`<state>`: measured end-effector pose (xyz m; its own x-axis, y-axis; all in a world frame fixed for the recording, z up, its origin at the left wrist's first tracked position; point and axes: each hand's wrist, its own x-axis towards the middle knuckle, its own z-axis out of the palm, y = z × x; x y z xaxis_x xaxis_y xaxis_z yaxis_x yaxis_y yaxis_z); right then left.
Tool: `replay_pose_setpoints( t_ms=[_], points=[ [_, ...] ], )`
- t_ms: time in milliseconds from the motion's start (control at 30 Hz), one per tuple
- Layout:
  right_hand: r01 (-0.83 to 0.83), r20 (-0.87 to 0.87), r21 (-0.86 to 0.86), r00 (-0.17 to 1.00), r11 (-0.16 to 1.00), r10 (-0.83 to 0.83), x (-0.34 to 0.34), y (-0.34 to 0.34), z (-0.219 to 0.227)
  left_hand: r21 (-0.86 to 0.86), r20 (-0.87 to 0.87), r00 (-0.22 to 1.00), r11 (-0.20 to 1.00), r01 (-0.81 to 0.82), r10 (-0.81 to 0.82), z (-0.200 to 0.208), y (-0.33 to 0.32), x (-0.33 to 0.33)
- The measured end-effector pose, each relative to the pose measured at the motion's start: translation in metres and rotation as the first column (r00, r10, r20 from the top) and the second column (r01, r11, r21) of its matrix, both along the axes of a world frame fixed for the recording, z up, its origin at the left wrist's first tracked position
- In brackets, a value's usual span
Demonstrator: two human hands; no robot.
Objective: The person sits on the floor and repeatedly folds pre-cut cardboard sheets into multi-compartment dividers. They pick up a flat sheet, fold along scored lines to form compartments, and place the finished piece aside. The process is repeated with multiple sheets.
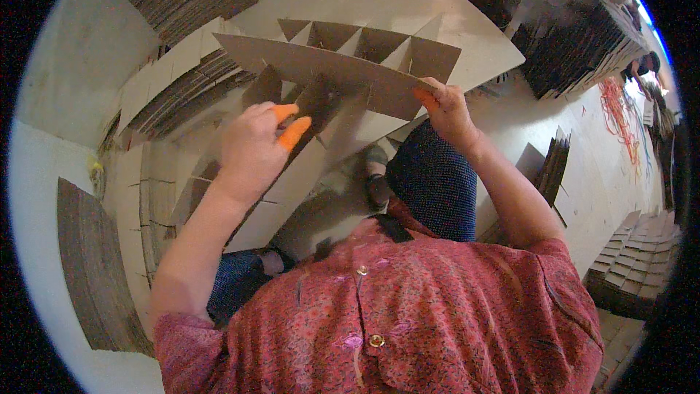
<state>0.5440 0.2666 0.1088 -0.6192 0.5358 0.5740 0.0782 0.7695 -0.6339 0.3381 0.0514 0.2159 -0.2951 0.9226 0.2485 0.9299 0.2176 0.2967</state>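
A long flat cardboard strip (328,73) with slots is held slanted in front of me. My right hand (448,109), with an orange finger cot on one fingertip, grips the strip's right end. My left hand (251,149), wearing two orange finger cots, pinches a shorter cardboard piece (310,102) at the strip's lower edge. Behind the strip sits a cardboard divider grid (364,40) of crossed strips forming several cells, resting on a large pale cardboard sheet (408,0).
Stacks of flat cardboard pieces lie at my left (168,95) and lower left (95,263). More stacks stand at the upper right (576,51) and lower right (634,255). Orange cords (620,117) lie on the floor at the right. A sandalled foot (375,175) shows below the strip.
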Motion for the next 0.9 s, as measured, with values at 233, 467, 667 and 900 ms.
replay_pose_setpoints(
  t_ms=[233,467,667,900],
  points=[
    [0.029,0.025,-0.040,0.999,0.999,-0.028,0.004,0.008,-0.002,0.031,-0.204,0.975,0.996,-0.081,0.086,-0.033,0.035,-0.013],
    [-0.006,-0.069,-0.044,0.998,0.999,0.003,0.005,0.018,-0.008,-0.180,-0.093,0.987,0.973,-0.144,0.129,-0.036,0.033,-0.033],
    [-0.009,0.039,-0.023,0.999,1.000,0.010,0.007,0.001,0.006,0.098,-0.273,0.962,0.995,0.002,0.025,-0.034,0.026,-0.007],
    [-0.026,0.097,-0.120,0.995,0.992,0.038,0.001,0.005,0.012,-0.128,0.003,1.000,0.992,-0.017,0.017,-0.040,0.037,0.024]
  ],
)
